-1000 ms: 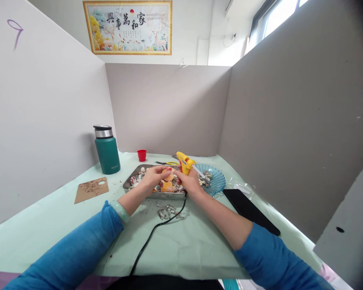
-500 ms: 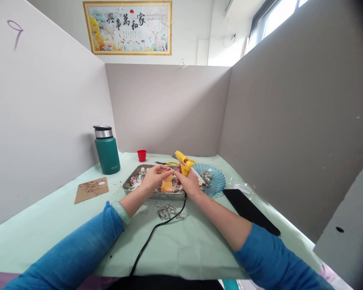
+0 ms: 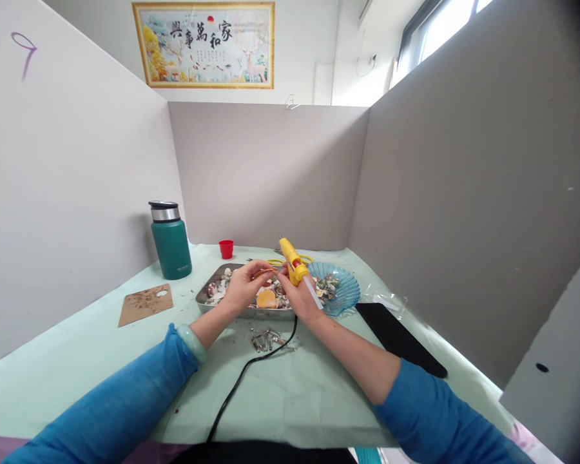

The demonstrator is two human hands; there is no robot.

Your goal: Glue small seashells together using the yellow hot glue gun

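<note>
Over the metal tray (image 3: pixel 265 314), my left hand (image 3: pixel 241 287) pinches a thin orange shell (image 3: pixel 265 272), seen almost edge-on. My right hand (image 3: pixel 300 299) is closed around a yellow hot glue gun (image 3: pixel 296 263), whose white glue stick (image 3: pixel 313 293) sticks out of the back. The gun's nozzle points up and away from me. My right fingertips come close to the held shell; whether they touch it I cannot tell. Another orange shell (image 3: pixel 267 298) lies in the tray among many small shells. A black cord (image 3: pixel 245 368) runs from the gun toward me.
Several small metal clips (image 3: pixel 267 340) lie before the tray. To its right are a blue glass plate (image 3: pixel 350 291) of small pieces, a plastic bag (image 3: pixel 386 296) and a black slab (image 3: pixel 401 338). A green bottle (image 3: pixel 171 248), brown card (image 3: pixel 145 304), red cup (image 3: pixel 226 249) and yellow-handled scissors (image 3: pixel 275 261) lie around.
The orange shell in my left hand has tilted from a broader face to nearly edge-on. The glue gun has shifted slightly, its stick now hanging more steeply. Both hands stay over the tray.
</note>
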